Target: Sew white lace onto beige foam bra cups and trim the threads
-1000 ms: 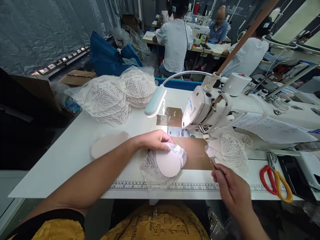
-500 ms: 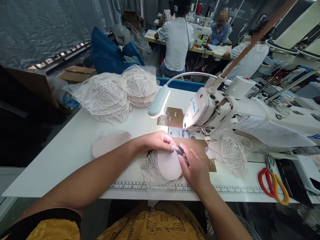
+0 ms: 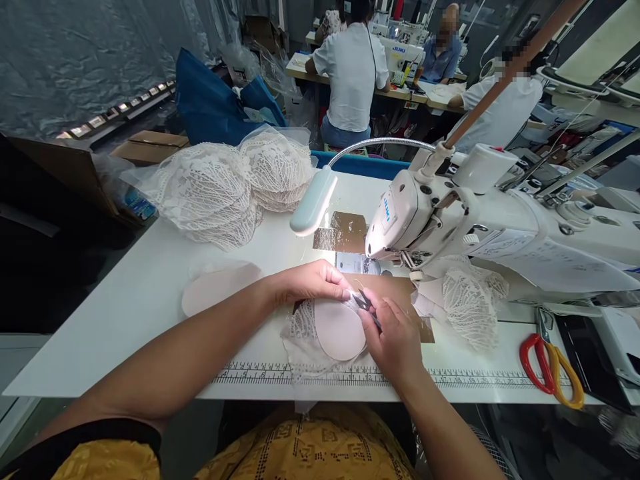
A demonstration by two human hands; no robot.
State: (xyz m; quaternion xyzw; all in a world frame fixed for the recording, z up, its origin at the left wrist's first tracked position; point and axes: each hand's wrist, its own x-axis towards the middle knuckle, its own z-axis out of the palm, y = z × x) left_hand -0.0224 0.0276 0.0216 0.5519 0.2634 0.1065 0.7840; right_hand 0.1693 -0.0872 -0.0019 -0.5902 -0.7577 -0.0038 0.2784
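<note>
My left hand [image 3: 327, 281] pinches the upper edge of a pale pink pad [image 3: 340, 331] with white lace fabric [image 3: 304, 333] around it. In my right hand [image 3: 393, 333] are small dark thread snips [image 3: 366, 303], their blades parted beside my left fingertips at the pad's edge. A thin thread shows near the blades. The sewing machine [image 3: 400, 217] stands just beyond my hands, with a brown plate [image 3: 390, 287] on the table in front of its needle area. My fingers hide part of the lace and the snips' handles.
Lace piles [image 3: 205, 193] stand at the back left, and a pink pad piece [image 3: 220, 287] lies left of my forearm. More lace [image 3: 467, 307] rests right of the needle. Red-and-yellow scissors [image 3: 550, 367] lie at the right edge. A lamp [image 3: 314, 201] overhangs the table. Co-workers sit beyond.
The snips' blades have spread apart and now show more clearly at the fabric edge. Both hands stay in nearly the same place. The camera view has shifted slightly.
</note>
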